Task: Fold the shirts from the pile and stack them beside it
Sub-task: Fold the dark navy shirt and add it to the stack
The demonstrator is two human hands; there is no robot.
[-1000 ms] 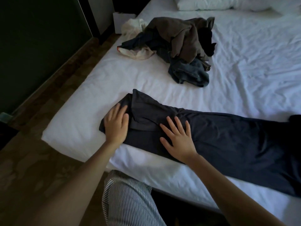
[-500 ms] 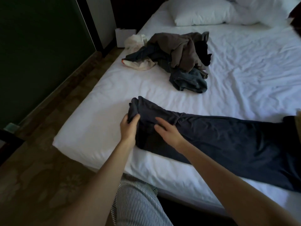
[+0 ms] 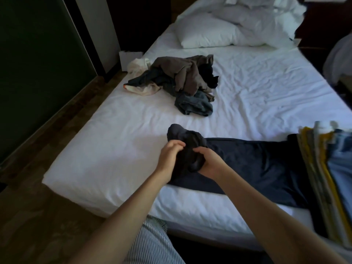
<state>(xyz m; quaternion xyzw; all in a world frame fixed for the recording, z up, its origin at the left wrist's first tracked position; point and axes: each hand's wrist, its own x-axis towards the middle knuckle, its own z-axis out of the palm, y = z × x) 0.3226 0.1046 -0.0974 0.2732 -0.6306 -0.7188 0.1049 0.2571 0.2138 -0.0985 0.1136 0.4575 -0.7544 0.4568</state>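
Note:
A dark navy shirt (image 3: 253, 164) lies stretched along the near edge of the white bed (image 3: 114, 141). Its left end is bunched up and lifted off the sheet. My left hand (image 3: 169, 159) grips that bunched end from the left. My right hand (image 3: 207, 161) grips it from the right, fingers curled into the cloth. The pile of unfolded clothes (image 3: 182, 80), brown, dark blue, black and cream, sits farther back on the bed. A stack of folded garments (image 3: 327, 168) in blue, yellow and grey shows at the right edge, partly blurred.
White pillows (image 3: 219, 31) lie at the head of the bed. A wooden floor (image 3: 38, 187) runs along the bed's left side beside a dark wall. A small white box (image 3: 129, 58) stands on the floor by the bed. My striped trousers (image 3: 152, 242) show at the bottom.
My hands went from resting flat on the shirt's left end to gripping it and bunching it rightward and upward. The view tilted up, bringing the pillows and folded stack into sight.

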